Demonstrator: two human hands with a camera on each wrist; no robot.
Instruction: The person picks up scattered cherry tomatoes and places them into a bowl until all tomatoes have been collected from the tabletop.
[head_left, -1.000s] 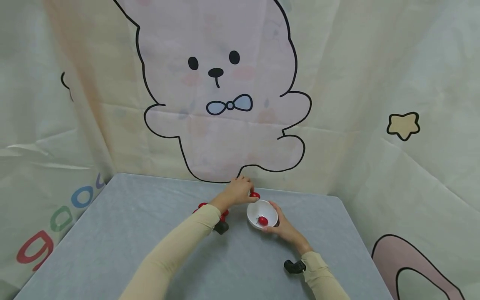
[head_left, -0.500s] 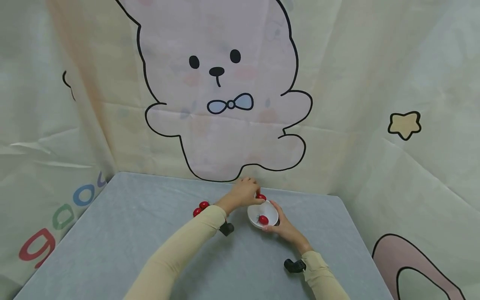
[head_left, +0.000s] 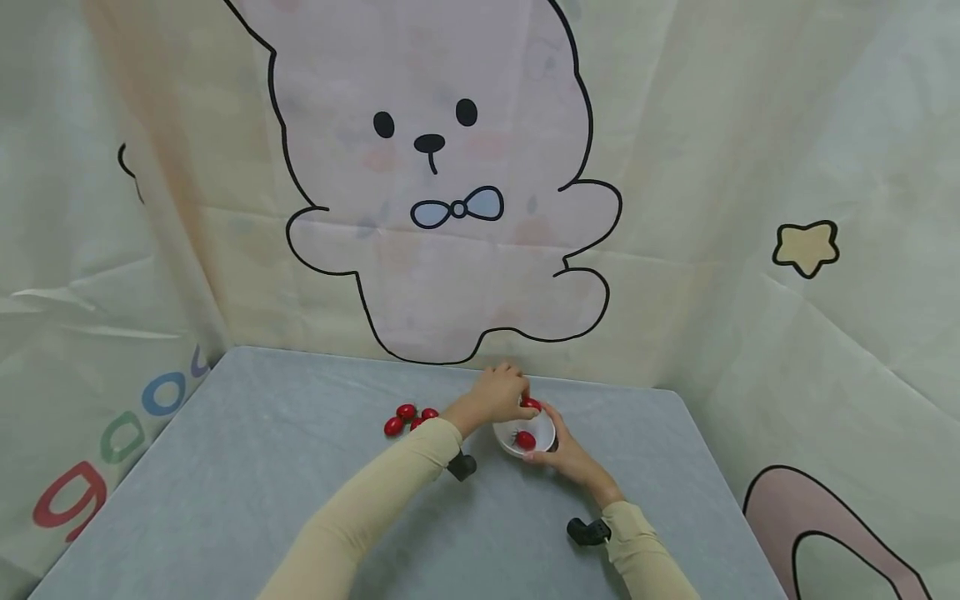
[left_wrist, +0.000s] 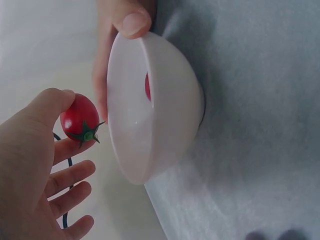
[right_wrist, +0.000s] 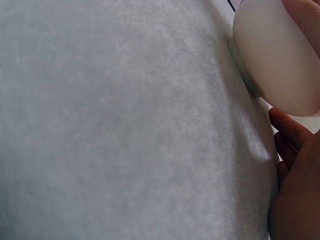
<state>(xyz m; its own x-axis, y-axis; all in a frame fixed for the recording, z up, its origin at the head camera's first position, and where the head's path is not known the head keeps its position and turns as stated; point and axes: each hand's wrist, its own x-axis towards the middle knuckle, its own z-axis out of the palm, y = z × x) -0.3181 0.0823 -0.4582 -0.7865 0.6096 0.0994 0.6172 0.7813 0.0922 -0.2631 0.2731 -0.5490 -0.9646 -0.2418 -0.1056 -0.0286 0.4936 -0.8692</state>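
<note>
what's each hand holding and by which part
The left hand pinches a cherry tomato, forefinger by its green calyx, thumb near the other end; the right hand grips the white bowl by its rim.

Left hand [head_left: 497, 397] and its tomato [left_wrist: 79, 118] are hanging over the far rim of the bowl [left_wrist: 175, 110], and the right hand [head_left: 570, 457] is hogging the right side. Gap's opening near-left, over the table [head_left: 495, 533]. Farther left, loose tomatoes [head_left: 406, 412] and a sleeve [head_left: 378, 483] are blocking.
</note>
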